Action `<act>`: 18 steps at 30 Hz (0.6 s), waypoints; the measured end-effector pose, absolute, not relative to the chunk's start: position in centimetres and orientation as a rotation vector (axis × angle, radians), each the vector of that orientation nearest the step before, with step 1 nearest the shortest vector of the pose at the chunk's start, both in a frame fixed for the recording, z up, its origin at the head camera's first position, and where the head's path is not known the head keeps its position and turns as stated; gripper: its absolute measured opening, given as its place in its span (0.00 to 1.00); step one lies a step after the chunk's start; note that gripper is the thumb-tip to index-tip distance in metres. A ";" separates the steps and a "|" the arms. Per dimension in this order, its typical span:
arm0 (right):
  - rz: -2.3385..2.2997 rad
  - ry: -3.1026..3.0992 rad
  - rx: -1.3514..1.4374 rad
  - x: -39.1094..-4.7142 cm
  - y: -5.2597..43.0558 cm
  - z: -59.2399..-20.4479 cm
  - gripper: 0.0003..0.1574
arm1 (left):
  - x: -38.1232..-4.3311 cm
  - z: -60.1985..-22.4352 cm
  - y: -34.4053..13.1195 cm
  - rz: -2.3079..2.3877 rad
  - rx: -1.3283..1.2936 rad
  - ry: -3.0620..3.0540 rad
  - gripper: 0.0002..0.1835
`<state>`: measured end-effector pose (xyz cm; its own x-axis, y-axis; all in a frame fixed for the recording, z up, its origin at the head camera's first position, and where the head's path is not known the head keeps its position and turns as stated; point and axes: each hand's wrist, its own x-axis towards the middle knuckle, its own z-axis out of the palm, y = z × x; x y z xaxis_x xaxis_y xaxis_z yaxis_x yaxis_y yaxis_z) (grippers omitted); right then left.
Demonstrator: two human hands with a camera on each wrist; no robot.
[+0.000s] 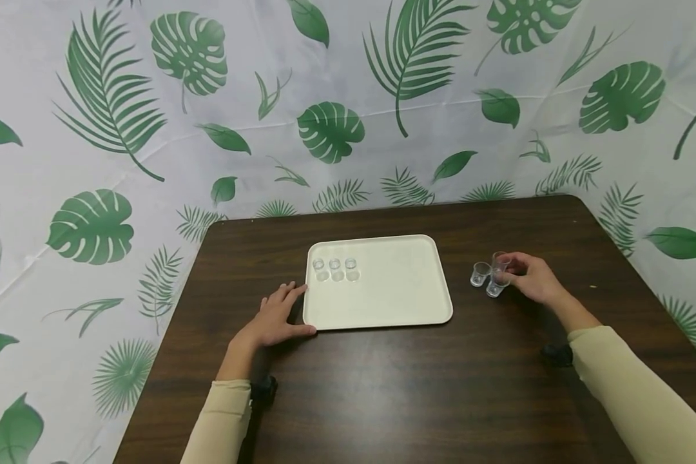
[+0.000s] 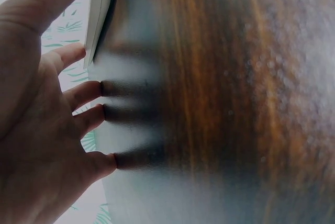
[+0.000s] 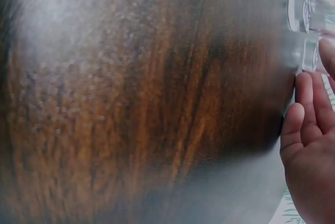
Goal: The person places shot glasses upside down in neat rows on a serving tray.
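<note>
My left hand (image 1: 275, 318) lies with spread fingers at the left edge of a cream tray (image 1: 391, 283); its thumb and forefinger touch the rim. In the left wrist view, the fingers (image 2: 89, 93) reach down to the tabletop. On the tray's left part, three small clear glasses (image 1: 335, 269) stand in a row. To the right of the tray, my right hand (image 1: 533, 277) pinches a clear shot glass (image 1: 501, 260) between thumb and fingers. Two more shot glasses stand close by, a left one (image 1: 479, 274) and a nearer one (image 1: 496, 286), partly overlapped by the held glass.
The dark wood-grain table (image 1: 383, 393) spreads around the tray and toward the front. Behind it and at the sides hangs a white cloth (image 1: 336, 71) printed with green leaves. A dark band (image 1: 557, 354) sits at the right wrist, below the sleeve.
</note>
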<state>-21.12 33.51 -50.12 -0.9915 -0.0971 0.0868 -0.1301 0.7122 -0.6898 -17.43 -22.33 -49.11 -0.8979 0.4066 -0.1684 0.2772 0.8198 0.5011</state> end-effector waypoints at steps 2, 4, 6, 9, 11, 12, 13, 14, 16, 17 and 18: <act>1.163 -2.852 0.168 -21.2 33.6 -50.1 0.22 | -17.4 -49.0 -22.3 0.693 0.527 2.736 0.55; 1.181 -2.839 0.149 -21.2 33.6 -50.1 0.23 | -17.4 -49.0 -22.4 0.689 0.529 2.738 0.55; 1.191 -2.829 0.126 -21.3 33.8 -50.1 0.23 | -17.4 -49.0 -22.4 0.687 0.531 2.736 0.55; 1.220 -2.808 0.090 -21.2 33.9 -49.9 0.24 | -17.4 -49.0 -22.5 0.695 0.531 2.735 0.55; 1.248 -2.794 0.062 -21.1 34.0 -49.7 0.24 | -17.5 -49.0 -22.5 0.703 0.533 2.734 0.55; 1.264 -2.787 0.047 -21.1 34.0 -49.7 0.25 | -17.6 -49.1 -22.5 0.704 0.535 2.733 0.55; 1.280 -2.782 0.033 -21.1 34.0 -49.6 0.25 | -17.7 -49.2 -22.6 0.704 0.536 2.734 0.55; 1.293 -2.779 0.014 -21.0 34.1 -49.6 0.25 | -17.7 -49.3 -22.6 0.701 0.535 2.734 0.55; 1.312 -2.772 -0.016 -21.0 34.2 -49.6 0.26 | -17.7 -49.5 -22.7 0.702 0.536 2.732 0.56; 1.323 -2.765 -0.029 -21.0 34.2 -49.6 0.26 | -17.7 -49.6 -22.7 0.702 0.534 2.730 0.56; 1.330 -2.759 -0.036 -21.0 34.3 -49.6 0.26 | -17.8 -49.7 -22.8 0.700 0.529 2.726 0.56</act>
